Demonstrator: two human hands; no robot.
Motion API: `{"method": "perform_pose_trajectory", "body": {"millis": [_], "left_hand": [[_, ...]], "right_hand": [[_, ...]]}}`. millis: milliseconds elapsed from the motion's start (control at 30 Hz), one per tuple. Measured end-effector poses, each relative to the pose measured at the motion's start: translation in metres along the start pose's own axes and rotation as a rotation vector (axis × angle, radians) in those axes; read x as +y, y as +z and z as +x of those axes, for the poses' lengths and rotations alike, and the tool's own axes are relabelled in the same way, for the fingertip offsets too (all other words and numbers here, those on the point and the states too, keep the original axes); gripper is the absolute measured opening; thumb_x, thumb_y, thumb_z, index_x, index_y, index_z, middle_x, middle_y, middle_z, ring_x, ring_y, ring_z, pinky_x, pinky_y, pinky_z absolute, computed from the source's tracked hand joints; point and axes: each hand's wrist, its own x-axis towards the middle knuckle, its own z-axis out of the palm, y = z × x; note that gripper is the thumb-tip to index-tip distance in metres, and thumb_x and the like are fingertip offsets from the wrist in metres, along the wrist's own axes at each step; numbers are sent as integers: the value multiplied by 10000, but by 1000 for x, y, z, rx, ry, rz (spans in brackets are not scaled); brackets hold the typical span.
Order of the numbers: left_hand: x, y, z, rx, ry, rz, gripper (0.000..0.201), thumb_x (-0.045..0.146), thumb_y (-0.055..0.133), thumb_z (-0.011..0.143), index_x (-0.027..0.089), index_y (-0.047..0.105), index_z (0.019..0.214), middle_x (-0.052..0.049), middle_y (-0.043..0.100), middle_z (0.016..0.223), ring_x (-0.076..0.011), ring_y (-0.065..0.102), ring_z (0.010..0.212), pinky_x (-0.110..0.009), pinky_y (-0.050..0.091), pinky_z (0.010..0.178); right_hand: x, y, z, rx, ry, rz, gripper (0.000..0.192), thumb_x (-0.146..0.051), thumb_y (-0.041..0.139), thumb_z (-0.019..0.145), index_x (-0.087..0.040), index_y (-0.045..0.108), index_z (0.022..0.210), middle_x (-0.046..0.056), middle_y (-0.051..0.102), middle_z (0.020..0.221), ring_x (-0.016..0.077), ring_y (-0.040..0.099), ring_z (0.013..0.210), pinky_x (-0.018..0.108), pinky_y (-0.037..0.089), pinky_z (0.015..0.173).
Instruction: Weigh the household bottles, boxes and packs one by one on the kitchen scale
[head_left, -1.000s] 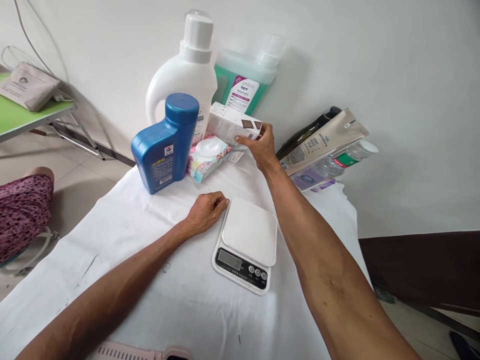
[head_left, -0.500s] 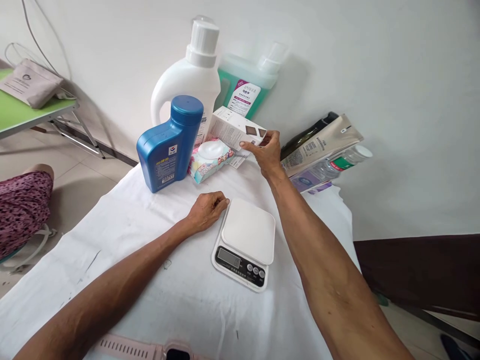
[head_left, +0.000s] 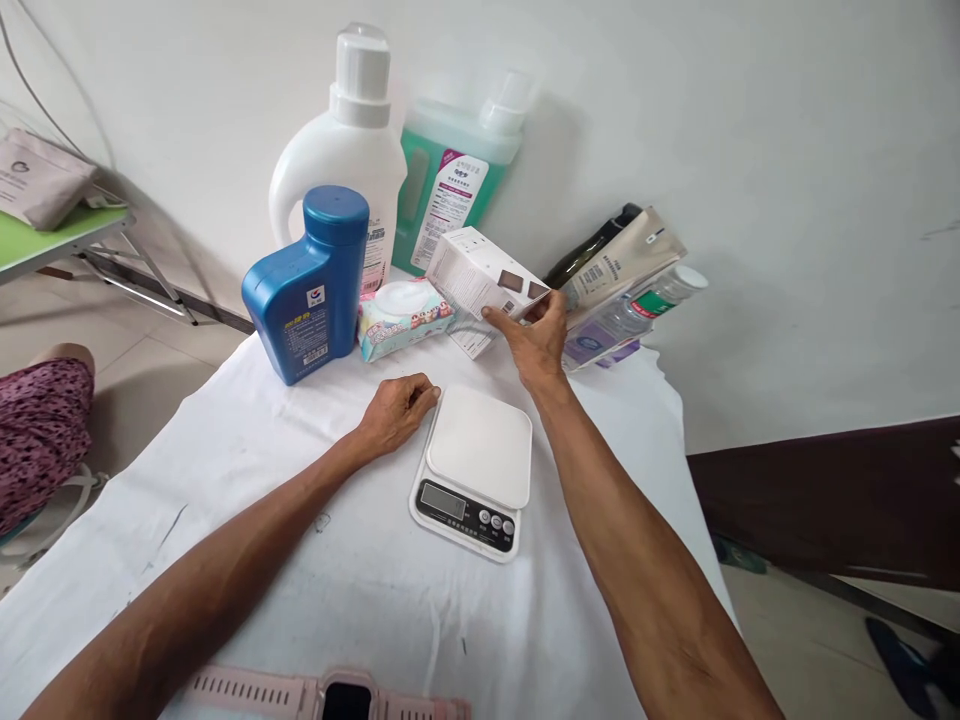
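My right hand (head_left: 541, 345) grips the near right end of a white printed box (head_left: 480, 270), thumb on the near side and fingers mostly hidden behind it. The box is tilted, above another white printed piece that shows below it. My left hand (head_left: 396, 412) is closed in a loose fist on the cloth, its thumb side at the upper left edge of the white kitchen scale (head_left: 480, 445). Nothing lies on the scale's platform; its display digits are too faint to read. A wet wipes pack (head_left: 405, 318) lies just left of the box.
Behind stand a blue bottle (head_left: 307, 290), a white jug (head_left: 337, 160) and a green liquid bottle (head_left: 457, 180). At right lean a beige pouch (head_left: 622, 260), a dark bottle (head_left: 592, 245) and a clear bottle (head_left: 652, 305). A pink-strapped watch (head_left: 347, 695) lies in front. Someone's patterned clothing (head_left: 45, 440) shows at left.
My right hand has brought the white box a little toward me and to the right, away from the green bottle. My left hand stays beside the scale. The view has shifted slightly.
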Motion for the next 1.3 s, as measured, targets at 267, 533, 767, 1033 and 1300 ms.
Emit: {"method": "perform_pose_trajectory", "body": {"millis": [267,533,767,1033,1300], "left_hand": [[-1,0,0,-9,-9,5,307,361,497,954,168,598,737,31,497,627,-115,406,599,-272,308,608],[0,0,0,-11,-13,-17,314,380,496,949,183,580,719,44,452,557,-122,411,573,-269,315,583],[6,-2,0,28,-47,-45,316,363,508,943,196,553,678,37,499,524,-127,439,544,-265,342,560],[-2,-1,4,149,-76,-234,300,389,488,972,199,551,748,26,533,578,-118,485,509,-260,390,531],[-6,0,6,156,-67,-227,280,381,489,973,195,573,782,17,540,608,-114,496,512,-251,402,523]], "right_hand": [[-42,-26,-13,203,-49,32,642,-443,904,601,-270,497,1067,69,681,1128,304,687,1044,563,549,958],[-103,-104,-81,195,-72,194,548,-337,953,600,-348,636,1047,17,708,1138,308,693,1151,566,575,1004],[-92,-124,-123,111,117,274,610,-344,963,540,-347,657,1068,-1,713,1118,284,704,1090,545,580,974],[-84,-119,-138,12,74,146,660,-386,958,584,-314,616,1144,39,687,1123,286,684,1062,484,604,896],[-86,-126,-143,-18,39,116,582,-507,902,659,-336,624,1141,40,669,1102,299,676,1064,497,599,897]]}}
